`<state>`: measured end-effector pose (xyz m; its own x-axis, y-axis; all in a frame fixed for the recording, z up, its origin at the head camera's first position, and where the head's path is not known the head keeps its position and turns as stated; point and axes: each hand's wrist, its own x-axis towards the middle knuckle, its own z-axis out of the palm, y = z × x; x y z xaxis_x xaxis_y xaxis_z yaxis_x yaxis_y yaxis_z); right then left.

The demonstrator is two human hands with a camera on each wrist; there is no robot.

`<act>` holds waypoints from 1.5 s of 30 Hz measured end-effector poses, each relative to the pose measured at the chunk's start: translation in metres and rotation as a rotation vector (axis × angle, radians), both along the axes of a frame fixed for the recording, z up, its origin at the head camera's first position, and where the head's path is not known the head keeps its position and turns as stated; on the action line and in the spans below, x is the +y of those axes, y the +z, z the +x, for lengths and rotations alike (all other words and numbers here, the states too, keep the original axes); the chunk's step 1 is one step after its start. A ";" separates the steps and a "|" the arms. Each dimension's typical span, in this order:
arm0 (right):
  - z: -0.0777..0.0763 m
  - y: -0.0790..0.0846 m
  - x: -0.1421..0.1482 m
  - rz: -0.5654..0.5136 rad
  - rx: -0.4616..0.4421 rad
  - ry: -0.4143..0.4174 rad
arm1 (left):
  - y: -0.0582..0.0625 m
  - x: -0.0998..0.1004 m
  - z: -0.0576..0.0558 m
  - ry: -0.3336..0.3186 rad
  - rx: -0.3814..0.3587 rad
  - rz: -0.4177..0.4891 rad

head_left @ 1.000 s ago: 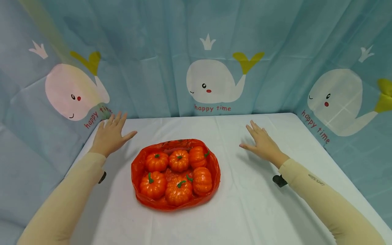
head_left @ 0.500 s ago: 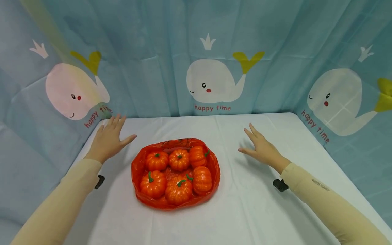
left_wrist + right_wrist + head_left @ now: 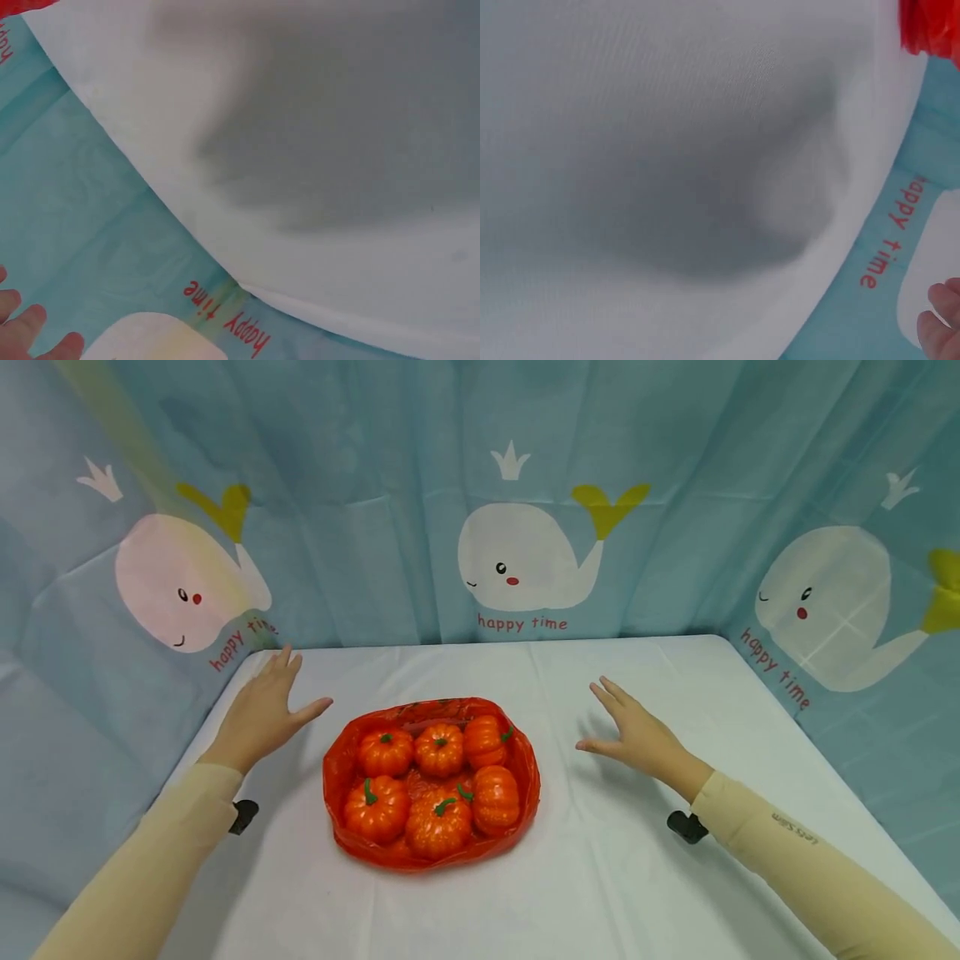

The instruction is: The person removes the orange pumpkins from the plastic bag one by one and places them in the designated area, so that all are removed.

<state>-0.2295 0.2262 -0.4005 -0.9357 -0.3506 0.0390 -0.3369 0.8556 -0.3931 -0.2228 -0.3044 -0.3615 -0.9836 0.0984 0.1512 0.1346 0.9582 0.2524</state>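
A red plastic bag (image 3: 435, 862), its rim spread wide, sits on the white table a little left of centre in the head view. Inside lie several small orange pumpkins with green stems, among them a front-left pumpkin (image 3: 377, 814) and a right-hand pumpkin (image 3: 496, 800). My left hand (image 3: 258, 714) hovers left of the bag, thumb spread toward it, holding nothing. To the right of the bag my right hand (image 3: 641, 735) is held over the cloth, fingers extended and thumb apart, also holding nothing. Only fingertips (image 3: 28, 326) of the left hand show in the left wrist view.
A white cloth (image 3: 570, 893) covers the table. Blue curtains (image 3: 360, 552) printed with whales stand behind and along both sides. A small black wrist camera (image 3: 686, 827) hangs under the right sleeve, and another black camera (image 3: 243, 817) under the left.
Both hands have drifted slightly toward the person and turned, with palms facing more toward the bag. The bag and pumpkins stay in place.
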 end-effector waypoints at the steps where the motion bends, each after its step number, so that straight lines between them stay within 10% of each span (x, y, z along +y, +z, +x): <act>1: 0.001 0.001 -0.001 -0.002 -0.001 0.000 | 0.000 0.001 0.000 0.007 -0.013 0.018; 45: 0.061 0.010 -0.069 -0.276 -0.006 0.220 | -0.029 0.045 0.044 -0.007 -0.185 0.460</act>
